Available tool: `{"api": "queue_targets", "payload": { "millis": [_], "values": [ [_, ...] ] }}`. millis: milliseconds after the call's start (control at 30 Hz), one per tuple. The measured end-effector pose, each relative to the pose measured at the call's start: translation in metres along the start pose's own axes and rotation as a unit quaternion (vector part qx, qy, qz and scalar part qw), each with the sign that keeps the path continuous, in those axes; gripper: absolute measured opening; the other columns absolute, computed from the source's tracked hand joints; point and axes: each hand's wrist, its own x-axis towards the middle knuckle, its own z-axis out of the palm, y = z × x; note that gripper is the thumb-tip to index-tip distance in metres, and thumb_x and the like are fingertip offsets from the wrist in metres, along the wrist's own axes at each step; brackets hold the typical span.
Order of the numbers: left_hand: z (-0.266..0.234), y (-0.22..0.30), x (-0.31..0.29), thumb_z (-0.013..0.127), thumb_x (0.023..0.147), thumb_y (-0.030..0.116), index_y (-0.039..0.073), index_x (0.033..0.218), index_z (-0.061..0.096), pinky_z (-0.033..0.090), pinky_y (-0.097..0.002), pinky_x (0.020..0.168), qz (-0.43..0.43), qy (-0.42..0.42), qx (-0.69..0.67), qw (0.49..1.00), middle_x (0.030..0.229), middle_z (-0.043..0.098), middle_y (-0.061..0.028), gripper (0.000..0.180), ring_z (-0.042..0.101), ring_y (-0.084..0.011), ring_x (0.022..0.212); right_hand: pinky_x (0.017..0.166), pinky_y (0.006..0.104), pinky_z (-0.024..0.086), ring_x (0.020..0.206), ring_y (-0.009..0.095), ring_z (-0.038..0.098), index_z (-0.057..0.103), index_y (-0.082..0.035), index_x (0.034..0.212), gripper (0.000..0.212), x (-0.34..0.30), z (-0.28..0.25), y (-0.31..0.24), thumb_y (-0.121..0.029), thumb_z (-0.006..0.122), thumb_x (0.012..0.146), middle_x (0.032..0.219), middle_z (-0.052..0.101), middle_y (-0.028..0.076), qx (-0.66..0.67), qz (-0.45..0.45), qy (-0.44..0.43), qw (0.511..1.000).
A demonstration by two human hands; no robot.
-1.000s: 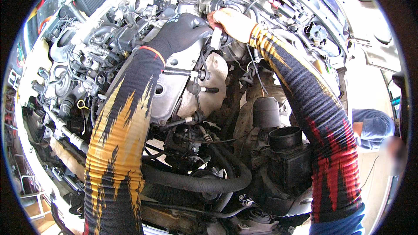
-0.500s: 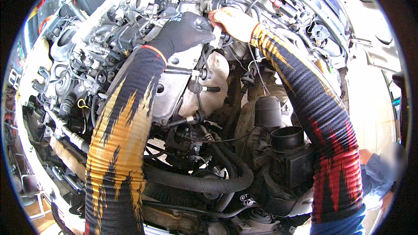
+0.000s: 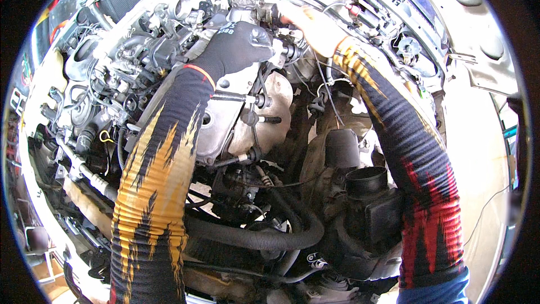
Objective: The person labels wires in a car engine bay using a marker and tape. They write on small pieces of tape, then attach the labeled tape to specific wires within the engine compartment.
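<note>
My left hand (image 3: 241, 48), in a dark glove, is closed at the top of the engine. Its fingertips are around the pale-banded end of what looks like a spark plug lead (image 3: 276, 50), with a black rubber boot (image 3: 291, 52) just to the right. My right hand (image 3: 316, 32) is bare and hovers farther back on the right, apart from the left. Glare and blur wash out its fingers, so their grip is unclear. Below the hands lie a metal engine cover (image 3: 216, 132), another banded lead (image 3: 230, 96) and a pale heat shield (image 3: 278, 107).
A thick black hose (image 3: 253, 239) curves across the front of the engine bay. Right of it stands a black box with a round opening (image 3: 367, 175), near a dark cylinder (image 3: 342, 147). Wiring and pipes crowd the left; the pale fender (image 3: 478, 135) borders the right.
My right hand has moved away from the left hand, back and to the right. My left hand has barely shifted. A person at the right edge has gone mostly out of view.
</note>
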Motion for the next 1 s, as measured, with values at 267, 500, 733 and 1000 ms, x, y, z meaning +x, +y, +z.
{"api": "queue_targets", "payload": {
  "millis": [267, 500, 733, 1000],
  "values": [
    [0.004, -0.001, -0.002, 0.083, 0.082, 0.043, 0.009, 0.119, 0.070, 0.059, -0.0343, 0.070, -0.002, 0.015, 0.005, 1.000, 0.093, 0.074, -0.0110, 0.052, 0.071, -0.0188, 0.074, 0.099, 0.0367, 0.046, 0.094, 0.028, 0.065, 0.077, -0.004, 0.098, 0.069, -0.014, 0.021, 0.014, -0.057, 0.034, 0.108, 0.097, 0.075, 0.012, 0.089, -0.108, 0.014, 0.990],
    [0.007, -0.001, -0.002, 0.083, 0.081, 0.042, 0.006, 0.128, 0.061, 0.059, -0.0320, 0.066, -0.038, 0.042, -0.001, 0.998, 0.092, 0.073, -0.0109, 0.062, 0.071, -0.0169, 0.071, 0.104, 0.0339, 0.042, 0.103, 0.020, 0.062, 0.069, -0.004, 0.119, 0.062, -0.012, 0.019, 0.012, -0.053, 0.033, 0.109, 0.106, 0.071, 0.008, 0.208, 0.051, -0.093, 0.972],
    [-0.007, -0.002, 0.012, 0.069, 0.093, 0.020, 0.003, 0.116, 0.067, 0.053, -0.0282, 0.083, 0.006, 0.034, -0.128, 0.991, 0.099, 0.072, -0.0067, 0.029, 0.066, -0.0098, 0.091, 0.097, 0.0305, 0.047, 0.098, 0.014, 0.064, 0.067, -0.003, 0.120, 0.042, -0.016, 0.021, 0.011, -0.040, 0.062, 0.102, 0.109, 0.070, 0.004, 0.303, -0.076, 0.081, 0.947],
    [-0.004, -0.006, 0.016, 0.058, 0.102, 0.012, 0.002, 0.122, 0.068, 0.050, -0.0250, 0.078, -0.010, 0.055, -0.243, 0.968, 0.097, 0.068, -0.0009, 0.025, 0.057, -0.0076, 0.085, 0.053, 0.0328, 0.046, 0.054, 0.017, 0.057, 0.071, -0.006, 0.082, 0.024, -0.018, 0.037, 0.012, -0.029, 0.076, 0.088, 0.061, 0.060, 0.005, 0.082, 0.001, 0.311, 0.947]
  ]
}}
